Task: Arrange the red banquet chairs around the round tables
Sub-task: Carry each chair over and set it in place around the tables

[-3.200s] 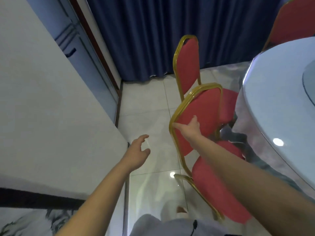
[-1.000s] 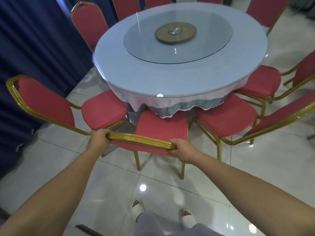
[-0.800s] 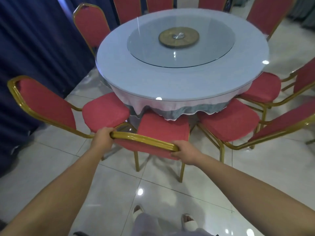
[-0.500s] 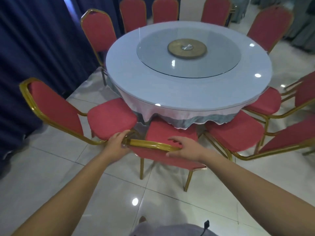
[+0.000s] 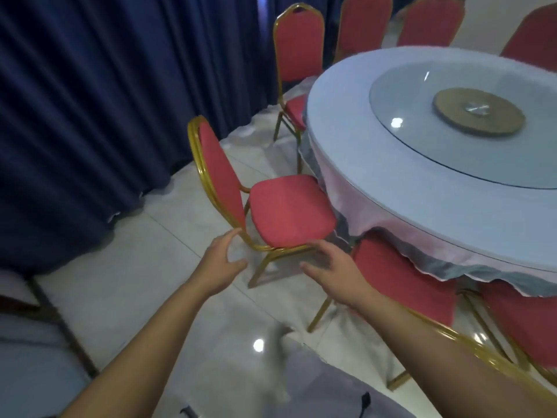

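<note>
Beside the round table (image 5: 407, 182), I've let go of the backrest I was gripping; that chair (image 5: 401, 285) now sits tucked under its edge. My left hand (image 5: 221, 260) and right hand (image 5: 334, 267) are spread and empty, seemingly heading for the neighbouring chair (image 5: 289, 212), though I can't make out contact.

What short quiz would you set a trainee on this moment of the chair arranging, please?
1. True or false: the left hand and the right hand are both open and hold nothing.
2. What sits in the middle of the round table? A) a glass turntable B) a vase of flowers C) a stack of plates
3. Fill in: the red banquet chair just ahead of the hands has its seat toward the table and its back toward the dark blue ____.

Key: 1 true. 2 A. 3 curtain.
</note>
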Motion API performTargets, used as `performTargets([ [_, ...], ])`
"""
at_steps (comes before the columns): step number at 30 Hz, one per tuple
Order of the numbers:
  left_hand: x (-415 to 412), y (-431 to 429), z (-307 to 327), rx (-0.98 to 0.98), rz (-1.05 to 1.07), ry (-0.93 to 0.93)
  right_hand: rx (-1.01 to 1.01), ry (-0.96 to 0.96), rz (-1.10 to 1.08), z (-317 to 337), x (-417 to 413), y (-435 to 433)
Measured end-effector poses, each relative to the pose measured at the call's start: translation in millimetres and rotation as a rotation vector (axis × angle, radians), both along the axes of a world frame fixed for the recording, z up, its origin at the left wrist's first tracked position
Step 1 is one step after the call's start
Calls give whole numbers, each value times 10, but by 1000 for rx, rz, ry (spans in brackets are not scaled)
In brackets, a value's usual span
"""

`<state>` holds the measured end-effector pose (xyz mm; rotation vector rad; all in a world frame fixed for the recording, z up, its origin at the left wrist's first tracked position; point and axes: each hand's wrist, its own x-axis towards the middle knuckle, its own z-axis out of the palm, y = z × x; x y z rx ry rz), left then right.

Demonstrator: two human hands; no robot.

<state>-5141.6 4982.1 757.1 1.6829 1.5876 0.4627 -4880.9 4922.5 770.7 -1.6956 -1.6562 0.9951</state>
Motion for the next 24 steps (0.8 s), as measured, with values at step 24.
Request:
performTargets([
  [24,-1649,4438,172,99,-255,259,-249,-160,2,-523,-2539,3837],
])
